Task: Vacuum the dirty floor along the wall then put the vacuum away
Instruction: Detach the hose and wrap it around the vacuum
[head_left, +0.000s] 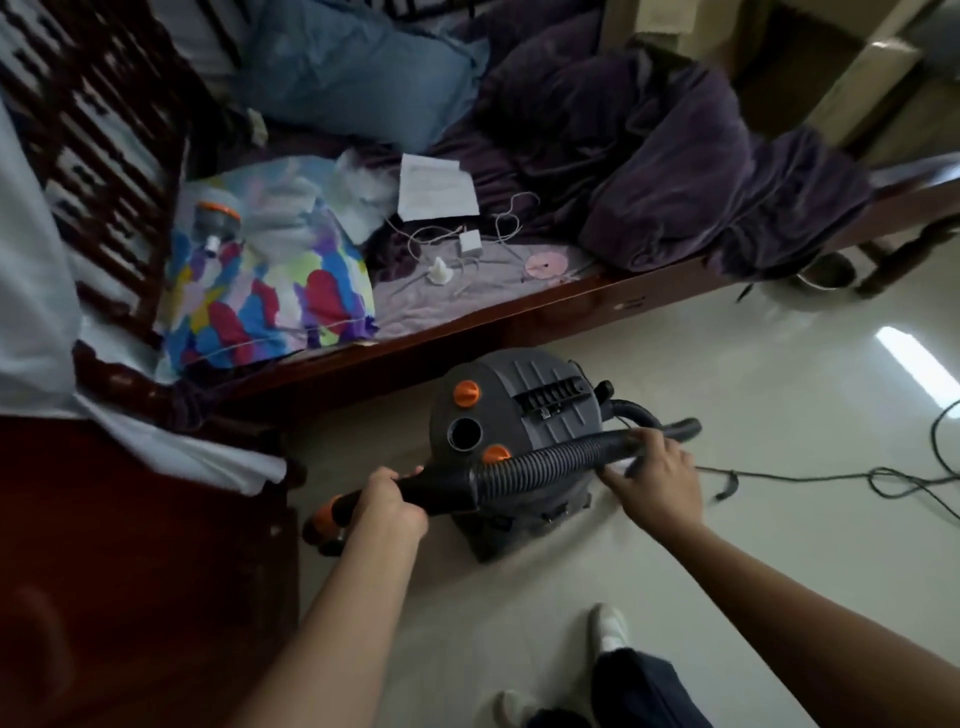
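A grey canister vacuum (524, 410) with orange knobs stands on the pale floor (727, 519) beside the bed. Its black ribbed hose (545, 462) runs across the top of the canister. My left hand (387, 501) grips the hose's rigid handle end, whose orange-ringed tip (330, 517) points left toward a dark wooden cabinet. My right hand (654, 470) holds the hose further along, at the canister's right side. The black power cord (883, 475) trails off to the right across the floor.
A wooden-framed bed (467, 322) strewn with a purple blanket, pillows, papers and cables fills the upper view. A dark red cabinet (130, 571) stands at the left. My feet in white shoes (608, 629) are at the bottom. A metal bowl (821, 275) sits under the bed's far end.
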